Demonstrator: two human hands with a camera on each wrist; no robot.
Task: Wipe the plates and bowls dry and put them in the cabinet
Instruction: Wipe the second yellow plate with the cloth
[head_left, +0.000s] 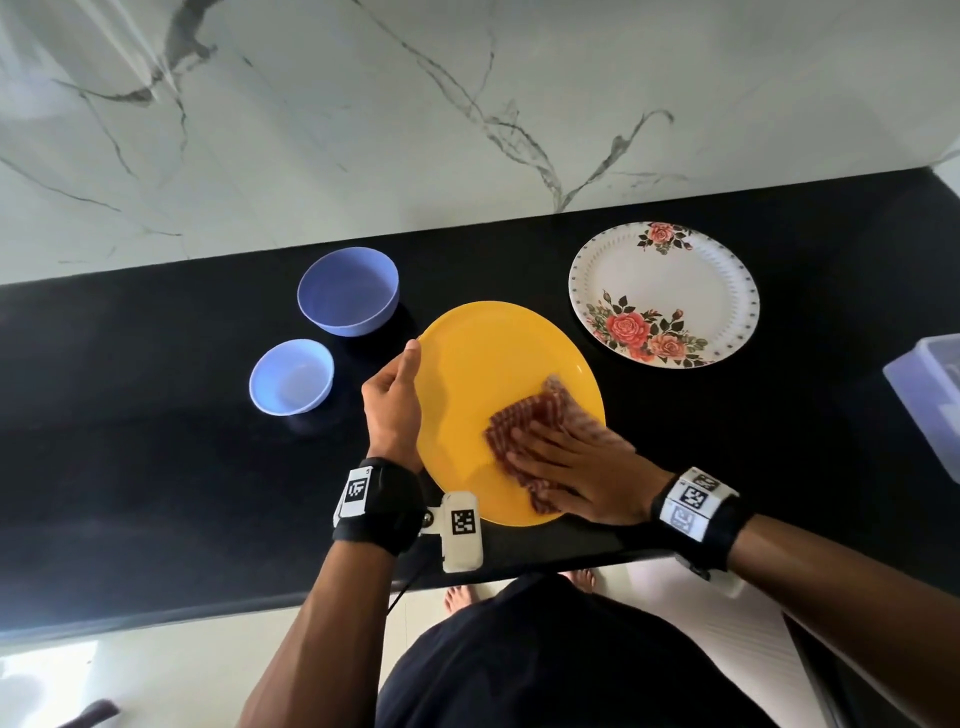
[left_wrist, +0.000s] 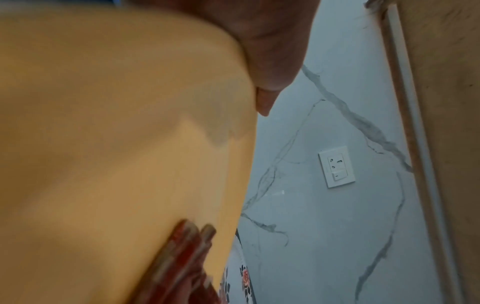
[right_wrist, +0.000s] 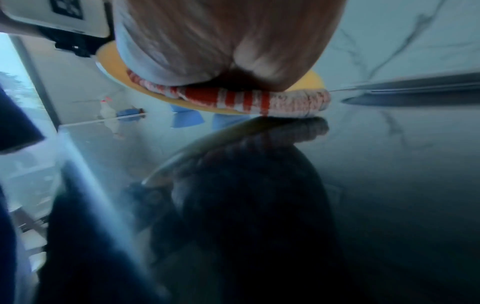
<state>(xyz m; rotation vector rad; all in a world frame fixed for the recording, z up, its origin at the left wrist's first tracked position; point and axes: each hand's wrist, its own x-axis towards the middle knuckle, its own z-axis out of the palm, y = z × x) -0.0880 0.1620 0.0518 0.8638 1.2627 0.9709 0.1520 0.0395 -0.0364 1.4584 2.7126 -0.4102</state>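
Observation:
A yellow plate (head_left: 498, 374) is held a little above the black counter (head_left: 156, 441), tilted. My left hand (head_left: 392, 400) grips its left rim, thumb along the edge; in the left wrist view the yellow plate (left_wrist: 116, 144) fills the frame under my thumb (left_wrist: 270, 61). My right hand (head_left: 576, 470) lies flat on a red-and-white checked cloth (head_left: 540, 421), pressing it onto the plate's face. The right wrist view shows the cloth (right_wrist: 259, 100) squeezed between palm and plate (right_wrist: 315, 81). A flowered white plate (head_left: 664, 293) lies at the right. Two blue bowls, large (head_left: 348, 291) and small (head_left: 291, 376), stand at the left.
A marble wall (head_left: 467, 104) rises behind the counter, with a socket (left_wrist: 336, 166) on it. A translucent plastic box (head_left: 930, 395) sits at the counter's right edge. The counter's front edge runs just below my wrists, with pale floor beneath.

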